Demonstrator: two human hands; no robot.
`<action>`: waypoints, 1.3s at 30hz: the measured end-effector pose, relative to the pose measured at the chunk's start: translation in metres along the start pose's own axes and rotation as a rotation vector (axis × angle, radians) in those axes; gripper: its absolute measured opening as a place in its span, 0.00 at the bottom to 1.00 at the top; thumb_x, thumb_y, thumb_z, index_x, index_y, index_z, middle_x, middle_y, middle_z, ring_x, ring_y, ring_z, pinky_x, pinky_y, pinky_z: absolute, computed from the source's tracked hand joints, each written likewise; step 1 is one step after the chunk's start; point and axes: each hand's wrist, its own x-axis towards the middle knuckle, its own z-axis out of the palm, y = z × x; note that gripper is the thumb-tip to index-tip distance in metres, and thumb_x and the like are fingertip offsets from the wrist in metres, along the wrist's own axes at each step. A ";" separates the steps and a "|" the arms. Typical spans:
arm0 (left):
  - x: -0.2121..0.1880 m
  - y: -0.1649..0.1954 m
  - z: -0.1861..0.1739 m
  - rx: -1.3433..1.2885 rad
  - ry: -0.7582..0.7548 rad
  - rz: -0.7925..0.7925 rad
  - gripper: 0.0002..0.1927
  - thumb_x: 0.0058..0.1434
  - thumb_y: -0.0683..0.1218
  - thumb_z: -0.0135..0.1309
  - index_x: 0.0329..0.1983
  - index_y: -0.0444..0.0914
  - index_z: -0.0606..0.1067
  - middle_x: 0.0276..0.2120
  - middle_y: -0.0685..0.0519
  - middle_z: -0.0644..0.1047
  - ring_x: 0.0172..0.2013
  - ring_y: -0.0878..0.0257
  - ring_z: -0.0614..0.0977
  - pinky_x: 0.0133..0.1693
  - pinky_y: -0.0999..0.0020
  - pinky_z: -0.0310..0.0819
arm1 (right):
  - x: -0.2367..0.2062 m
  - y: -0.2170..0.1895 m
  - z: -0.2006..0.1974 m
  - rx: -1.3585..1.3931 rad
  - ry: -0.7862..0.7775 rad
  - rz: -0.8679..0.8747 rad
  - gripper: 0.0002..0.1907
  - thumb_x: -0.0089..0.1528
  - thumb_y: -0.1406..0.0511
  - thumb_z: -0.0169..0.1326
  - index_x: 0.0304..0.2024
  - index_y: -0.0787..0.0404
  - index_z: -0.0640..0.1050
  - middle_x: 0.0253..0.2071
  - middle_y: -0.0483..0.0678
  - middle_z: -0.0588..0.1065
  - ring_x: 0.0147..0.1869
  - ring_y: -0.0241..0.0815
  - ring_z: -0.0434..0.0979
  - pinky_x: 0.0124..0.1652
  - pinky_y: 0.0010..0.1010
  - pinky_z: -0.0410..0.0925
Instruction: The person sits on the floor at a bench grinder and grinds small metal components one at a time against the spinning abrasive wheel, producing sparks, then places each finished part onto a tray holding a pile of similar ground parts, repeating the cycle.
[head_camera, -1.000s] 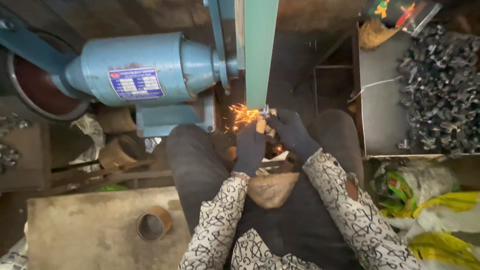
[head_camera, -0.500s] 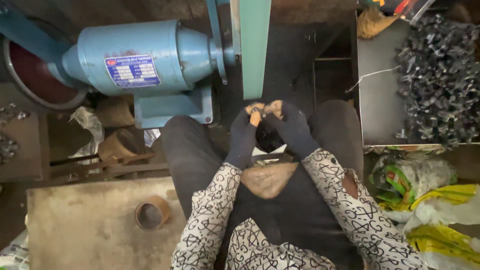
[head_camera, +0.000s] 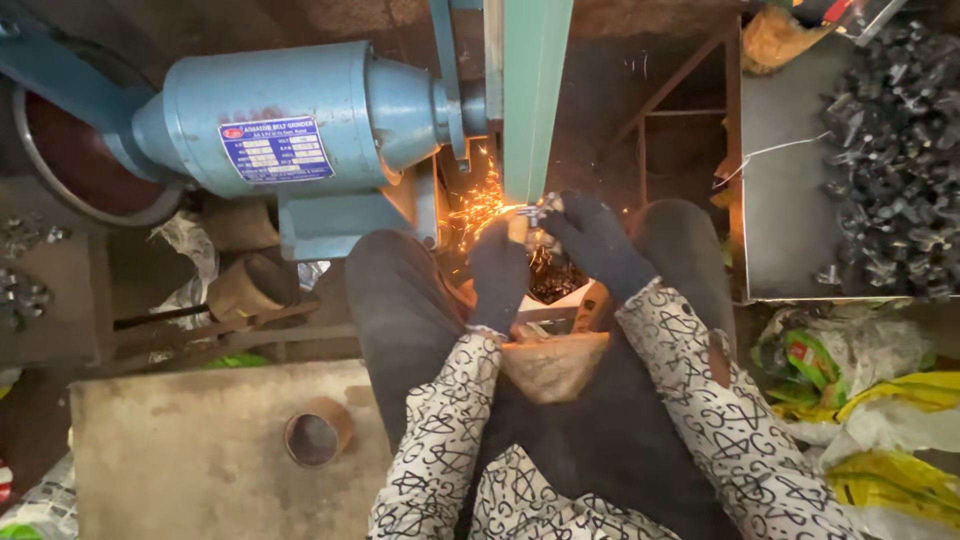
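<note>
Dark workshop floor below — both hands, left hand (head_camera: 499, 268) and right hand (head_camera: 592, 243), pinch a small metal piece (head_camera: 540, 210) against the green belt (head_camera: 533, 100), sparks (head_camera: 478, 208) flying left.

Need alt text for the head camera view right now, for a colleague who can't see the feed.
Two dark-gloved hands, left hand and right hand, press a small metal part against a green grinding belt, throwing orange sparks. A blue motor sits to the left; a tray of dark metal parts to the right.

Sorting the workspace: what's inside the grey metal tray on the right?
The grey metal tray holds a heap of small dark metal parts at its far right; what lies beneath the heap is covered.
</note>
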 end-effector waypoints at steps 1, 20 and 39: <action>-0.001 -0.001 0.005 -0.051 0.014 0.019 0.12 0.64 0.44 0.49 0.44 0.36 0.79 0.32 0.45 0.81 0.32 0.55 0.84 0.36 0.61 0.77 | -0.002 0.000 -0.001 0.198 -0.024 0.124 0.08 0.65 0.64 0.56 0.41 0.63 0.77 0.29 0.47 0.75 0.30 0.38 0.75 0.32 0.34 0.70; -0.022 0.032 -0.026 -0.321 -0.141 0.024 0.16 0.68 0.41 0.54 0.58 0.31 0.76 0.47 0.49 0.82 0.45 0.66 0.83 0.49 0.70 0.78 | -0.051 -0.032 -0.009 0.344 -0.206 0.039 0.10 0.68 0.67 0.51 0.46 0.66 0.78 0.35 0.45 0.79 0.39 0.31 0.77 0.40 0.26 0.72; -0.008 0.007 -0.009 -0.098 -0.046 0.112 0.12 0.65 0.42 0.48 0.47 0.32 0.76 0.34 0.43 0.80 0.35 0.52 0.83 0.40 0.58 0.76 | -0.019 0.009 0.017 0.553 0.047 0.107 0.10 0.69 0.66 0.49 0.46 0.66 0.79 0.34 0.43 0.78 0.34 0.30 0.75 0.34 0.25 0.70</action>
